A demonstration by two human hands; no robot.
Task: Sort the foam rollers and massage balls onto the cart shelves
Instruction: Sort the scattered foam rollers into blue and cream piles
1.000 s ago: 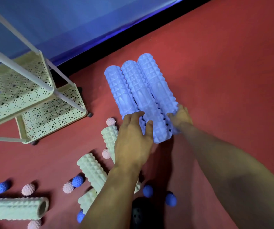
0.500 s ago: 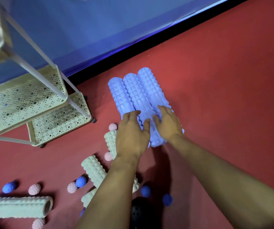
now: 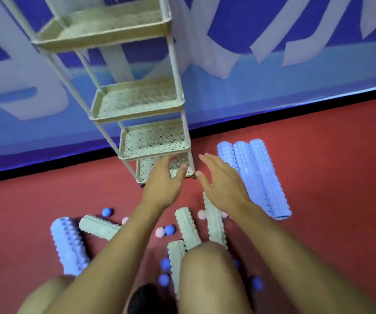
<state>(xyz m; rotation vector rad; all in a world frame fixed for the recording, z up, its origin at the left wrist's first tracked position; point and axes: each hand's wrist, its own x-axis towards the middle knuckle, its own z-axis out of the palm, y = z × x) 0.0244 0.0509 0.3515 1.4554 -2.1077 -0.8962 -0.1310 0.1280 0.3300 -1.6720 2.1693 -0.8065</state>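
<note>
Head cam: both hands, left hand [image 3: 163, 185] & right hand [image 3: 224, 186], now off blue rollers [image 3: 258, 175], empty.

Right of the right hand's fingers [image 3: 207, 159] lie three blue rollers [image 3: 253, 175]; a fourth blue roller [image 3: 69, 243] lies left, below the fingers. Below them: four green rollers [image 3: 188, 227], at least five blue balls [image 3: 106, 211] and three pink balls [image 3: 159, 232]. The cart [image 3: 141, 141] shows four shelves.

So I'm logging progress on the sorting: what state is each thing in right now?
Left hand: open, empty, raised toward the cart.
Right hand: open, empty.
Cart: upright, the visible shelves bare.
Three blue foam rollers: side by side on the floor.
Single blue foam roller: lying apart, left.
Green foam rollers: scattered on the floor.
Massage balls: loose on the floor.
</note>
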